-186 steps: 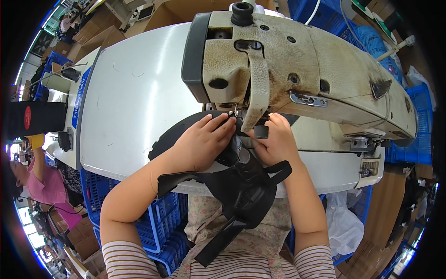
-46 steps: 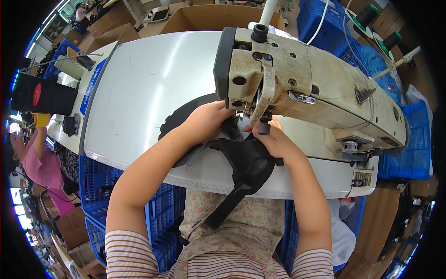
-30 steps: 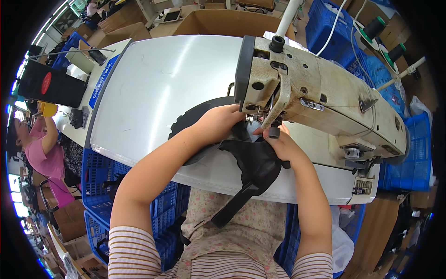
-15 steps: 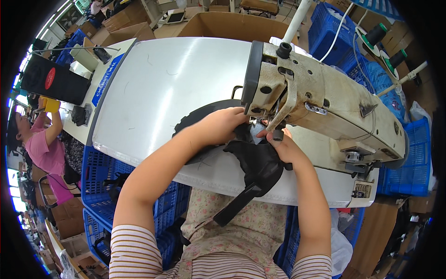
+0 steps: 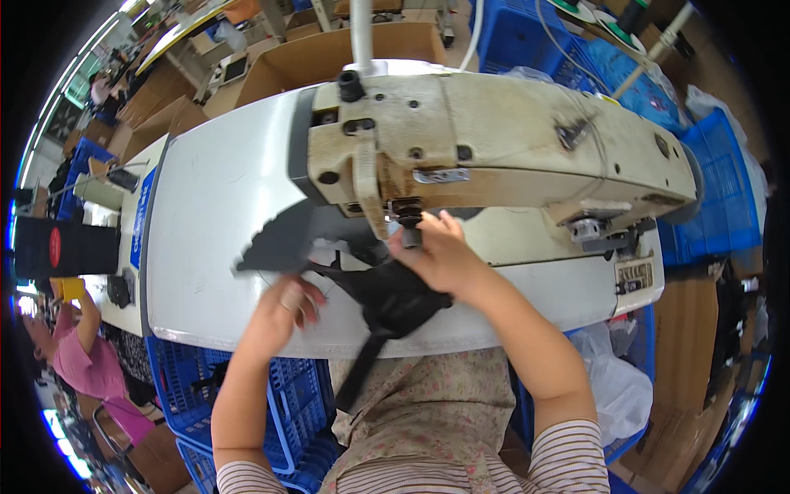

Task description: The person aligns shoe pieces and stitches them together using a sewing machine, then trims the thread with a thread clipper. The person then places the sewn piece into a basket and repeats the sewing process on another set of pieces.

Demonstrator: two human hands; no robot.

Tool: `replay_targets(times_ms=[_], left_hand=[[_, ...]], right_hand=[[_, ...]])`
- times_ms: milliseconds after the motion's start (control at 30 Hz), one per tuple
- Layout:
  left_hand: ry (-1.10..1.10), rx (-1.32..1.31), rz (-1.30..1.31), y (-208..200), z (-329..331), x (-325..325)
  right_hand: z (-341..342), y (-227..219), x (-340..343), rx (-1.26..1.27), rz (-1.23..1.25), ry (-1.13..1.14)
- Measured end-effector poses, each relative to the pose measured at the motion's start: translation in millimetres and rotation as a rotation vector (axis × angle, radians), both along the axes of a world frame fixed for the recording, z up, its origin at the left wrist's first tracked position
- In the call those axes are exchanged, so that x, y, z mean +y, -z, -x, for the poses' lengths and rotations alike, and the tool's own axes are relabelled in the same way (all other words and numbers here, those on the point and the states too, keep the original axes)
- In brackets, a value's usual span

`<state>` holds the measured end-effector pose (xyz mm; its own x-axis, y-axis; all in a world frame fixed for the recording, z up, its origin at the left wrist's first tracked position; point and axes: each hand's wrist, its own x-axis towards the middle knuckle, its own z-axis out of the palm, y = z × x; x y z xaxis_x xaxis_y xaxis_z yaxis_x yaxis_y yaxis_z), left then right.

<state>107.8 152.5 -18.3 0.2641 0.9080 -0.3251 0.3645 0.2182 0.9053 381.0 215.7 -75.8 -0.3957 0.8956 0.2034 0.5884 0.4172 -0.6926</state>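
Looks mid-job: the black fabric piece [image 5: 399, 300] is on the bench [image 5: 214, 189], at the needle area of the sewing machine [image 5: 527, 148], not off it. Stitching is hidden, so can't tell how much is done or left. Your left hand [image 5: 276, 314]: fingers loosely curled, apart, just beside the flat dark panel [image 5: 276, 243]; blur hides any contact. Your right hand [image 5: 447, 259]: at the piece; fingers partly hidden, can't tell if they pinch. Count: one machine, one piece, one panel (maybe joined), one hanging strap [image 5: 360, 375], at least two blue crates [image 5: 177, 387] left.
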Motion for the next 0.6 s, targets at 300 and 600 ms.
replay_targets(times_ms=[300, 600], left_hand=[[0.073, -0.047, -0.054, -34, -15, 73], [0.056, -0.757, 0.519, 24, -52, -2]], right_hand=[[16, -10, -32, 0.039, 0.043, 0.137], [-28, -18, -2, 0.340, 0.508, -0.297]])
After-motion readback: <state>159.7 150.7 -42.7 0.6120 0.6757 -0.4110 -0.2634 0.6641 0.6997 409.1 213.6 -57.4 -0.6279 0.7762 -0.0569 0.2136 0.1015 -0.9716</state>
